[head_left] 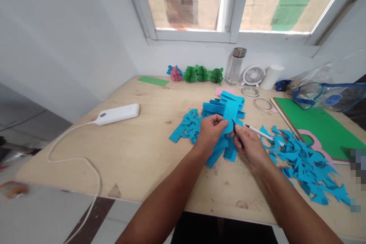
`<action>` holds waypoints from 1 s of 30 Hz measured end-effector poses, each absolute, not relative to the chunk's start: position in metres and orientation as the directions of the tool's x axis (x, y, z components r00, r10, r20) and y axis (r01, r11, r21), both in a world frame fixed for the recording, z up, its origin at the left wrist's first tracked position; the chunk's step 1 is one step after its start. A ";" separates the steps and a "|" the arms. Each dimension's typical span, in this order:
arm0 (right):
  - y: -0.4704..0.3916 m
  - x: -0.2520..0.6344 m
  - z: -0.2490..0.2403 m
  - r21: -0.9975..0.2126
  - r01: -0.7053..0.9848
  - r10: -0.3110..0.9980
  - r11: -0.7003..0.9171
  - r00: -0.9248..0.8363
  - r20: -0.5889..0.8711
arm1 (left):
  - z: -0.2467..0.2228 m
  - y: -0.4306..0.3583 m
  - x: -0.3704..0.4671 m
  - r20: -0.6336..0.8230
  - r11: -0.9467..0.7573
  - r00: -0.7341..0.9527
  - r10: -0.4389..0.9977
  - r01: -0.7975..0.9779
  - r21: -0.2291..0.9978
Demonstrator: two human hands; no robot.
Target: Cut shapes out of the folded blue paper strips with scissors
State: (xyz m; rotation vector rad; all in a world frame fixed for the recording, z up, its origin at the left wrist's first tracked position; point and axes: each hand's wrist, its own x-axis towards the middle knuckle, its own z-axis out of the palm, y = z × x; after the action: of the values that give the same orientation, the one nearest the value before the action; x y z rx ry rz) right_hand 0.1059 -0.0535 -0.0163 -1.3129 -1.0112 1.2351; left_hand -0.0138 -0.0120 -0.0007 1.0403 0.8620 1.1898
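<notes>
My left hand [211, 132] pinches a blue paper strip [231, 111] between thumb and fingers, its lower end rounded. My right hand [249, 142] is closed round a pair of dark scissors [238, 135], whose blades meet the paper's right edge. Beneath both hands lies a loose pile of folded blue paper strips [213, 108]. Curly cut blue shapes [188, 126] rest to the left of my left hand. To the right of my right hand spreads a heap of blue paper scraps [303, 160], with a white pencil [264, 133] partly on it.
Green paper sheets [323, 122] lie at the right beside a clear zip bag [331, 95]. Along the wall stand a glass bottle [235, 66], a small white fan [254, 75] and green paper ornaments [202, 73]. A white power bank [118, 114] with a cable is at left.
</notes>
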 end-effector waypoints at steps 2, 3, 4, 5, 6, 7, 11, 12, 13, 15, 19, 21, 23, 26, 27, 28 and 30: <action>-0.053 0.106 -0.016 -0.990 -0.067 0.985 -0.121 0.116 -0.128 | -0.001 -0.012 -0.014 -0.002 0.056 0.179 0.984 -0.297 0.953; -0.053 0.106 -0.017 -0.991 -0.067 0.986 -0.118 0.114 -0.125 | -0.001 -0.012 -0.014 -0.003 0.057 0.180 0.984 -0.295 0.954; -0.053 0.107 -0.017 -0.991 -0.066 0.986 -0.116 0.112 -0.123 | -0.001 -0.012 -0.014 -0.005 0.059 0.181 0.983 -0.295 0.954; -0.053 0.107 -0.017 -0.991 -0.066 0.986 -0.113 0.113 -0.120 | -0.001 -0.012 -0.014 -0.006 0.060 0.181 0.983 -0.296 0.953; -0.053 0.107 -0.018 -0.992 -0.067 0.986 -0.111 0.114 -0.118 | -0.001 -0.012 -0.013 -0.006 0.060 0.179 0.984 -0.297 0.953; -0.053 0.107 -0.018 -0.992 -0.069 0.986 -0.109 0.115 -0.117 | -0.001 -0.012 -0.013 -0.006 0.059 0.177 0.984 -0.296 0.953; -0.053 0.106 -0.017 -0.991 -0.073 0.986 -0.115 0.117 -0.123 | 0.000 -0.012 -0.013 -0.002 0.055 0.178 0.984 -0.297 0.953; -0.053 0.106 -0.017 -0.990 -0.072 0.985 -0.119 0.119 -0.127 | 0.000 -0.012 -0.013 -0.001 0.056 0.181 0.984 -0.299 0.953; -0.053 0.106 -0.016 -0.990 -0.072 0.984 -0.124 0.122 -0.133 | 0.000 -0.012 -0.013 -0.001 0.057 0.183 0.983 -0.301 0.952; -0.053 0.106 -0.016 -0.989 -0.075 0.983 -0.131 0.122 -0.139 | 0.000 -0.012 -0.013 0.001 0.057 0.188 0.982 -0.304 0.951; -0.054 0.107 -0.016 -0.988 -0.078 0.983 -0.131 0.116 -0.140 | 0.000 -0.013 -0.014 0.010 0.052 0.193 0.981 -0.313 0.948; -0.053 0.107 -0.016 -0.989 -0.071 0.984 -0.127 0.115 -0.135 | 0.000 -0.013 -0.014 0.010 0.053 0.196 0.981 -0.313 0.948; -0.053 0.107 -0.017 -0.991 -0.062 0.985 -0.121 0.115 -0.128 | 0.000 -0.013 -0.014 0.007 0.056 0.198 0.980 -0.308 0.950; -0.053 0.108 -0.018 -0.991 -0.060 0.985 -0.120 0.113 -0.127 | 0.001 -0.013 -0.014 0.006 0.056 0.200 0.980 -0.302 0.952; -0.053 0.108 -0.018 -0.991 -0.059 0.986 -0.120 0.111 -0.126 | 0.001 -0.013 -0.014 0.007 0.055 0.201 0.980 -0.302 0.952; -0.053 0.108 -0.018 -0.991 -0.056 0.986 -0.119 0.108 -0.124 | 0.001 -0.013 -0.014 0.009 0.054 0.202 0.979 -0.304 0.951; -0.053 0.108 -0.017 -0.993 -0.042 0.988 -0.114 0.099 -0.118 | 0.001 -0.013 -0.015 0.011 0.053 0.203 0.979 -0.310 0.949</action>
State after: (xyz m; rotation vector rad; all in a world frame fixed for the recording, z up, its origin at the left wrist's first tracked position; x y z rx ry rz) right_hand 0.1083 -0.0529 -0.0174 -1.3132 -1.0501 1.2342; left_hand -0.0147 -0.0126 0.0007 1.0481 0.8396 1.1795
